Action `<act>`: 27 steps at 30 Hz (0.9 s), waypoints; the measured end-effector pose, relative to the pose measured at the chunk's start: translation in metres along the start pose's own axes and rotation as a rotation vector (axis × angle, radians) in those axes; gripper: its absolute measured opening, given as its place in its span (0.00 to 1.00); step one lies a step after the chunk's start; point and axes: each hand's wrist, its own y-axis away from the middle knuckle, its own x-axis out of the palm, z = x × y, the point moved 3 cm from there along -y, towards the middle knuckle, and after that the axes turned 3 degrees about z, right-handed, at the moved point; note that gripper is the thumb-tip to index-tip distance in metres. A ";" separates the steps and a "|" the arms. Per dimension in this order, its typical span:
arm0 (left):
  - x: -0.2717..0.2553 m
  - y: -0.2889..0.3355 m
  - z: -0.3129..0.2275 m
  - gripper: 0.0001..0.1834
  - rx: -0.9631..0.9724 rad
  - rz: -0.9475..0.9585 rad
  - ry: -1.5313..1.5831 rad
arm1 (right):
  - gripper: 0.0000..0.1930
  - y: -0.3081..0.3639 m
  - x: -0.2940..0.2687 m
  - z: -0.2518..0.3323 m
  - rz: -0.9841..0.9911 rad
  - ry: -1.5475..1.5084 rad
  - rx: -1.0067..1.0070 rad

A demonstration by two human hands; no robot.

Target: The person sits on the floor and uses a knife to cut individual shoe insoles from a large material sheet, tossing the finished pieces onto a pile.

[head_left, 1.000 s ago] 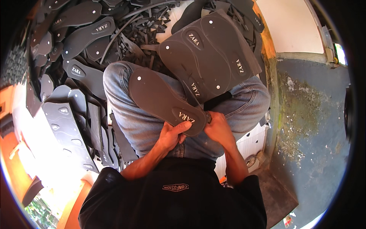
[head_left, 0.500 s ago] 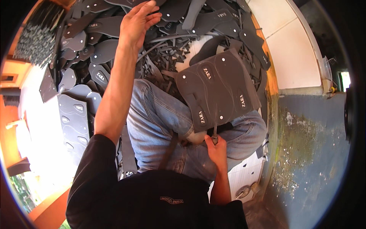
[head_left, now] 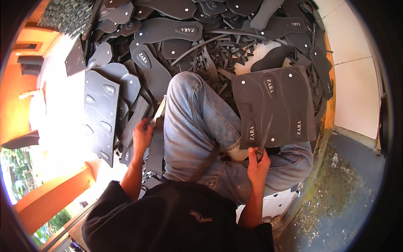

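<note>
My right hand [head_left: 258, 165] grips the handle of a thin, pointed knife [head_left: 266, 133]. Its blade points away from me over a dark foam sheet [head_left: 280, 107], which rests on my right leg and carries sole outlines, white dots and raised oval patches. Beside my left knee, the fingers of my left hand [head_left: 143, 135] are closed at the lower end of a pale, narrow strip [head_left: 159, 110]; its kind is unclear. Close to that hand lie dark foam offcuts [head_left: 136, 120] and a second printed sheet [head_left: 102, 113].
Cut dark sole pieces [head_left: 168, 30] are heaped ahead of me, with small scraps [head_left: 218, 54] among them. A black rounded piece [head_left: 273, 58] lies beyond the sheet. A wooden edge [head_left: 331, 103] and a stained blue-grey wall [head_left: 336, 185] bound the right side.
My left hand has come down from over the far heap to beside my left knee, at the pale strip. My right hand still holds the knife at the sheet. The view has shifted leftward.
</note>
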 end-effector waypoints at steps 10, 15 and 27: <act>0.010 0.034 0.022 0.20 -0.119 0.107 -0.199 | 0.16 0.003 0.016 0.010 0.088 0.174 0.033; 0.013 0.042 0.025 0.13 0.073 0.015 -0.061 | 0.15 0.009 0.028 0.007 0.101 0.042 -0.097; -0.003 0.018 -0.080 0.17 -0.116 0.066 0.683 | 0.21 -0.004 0.024 0.032 0.211 -0.072 -0.052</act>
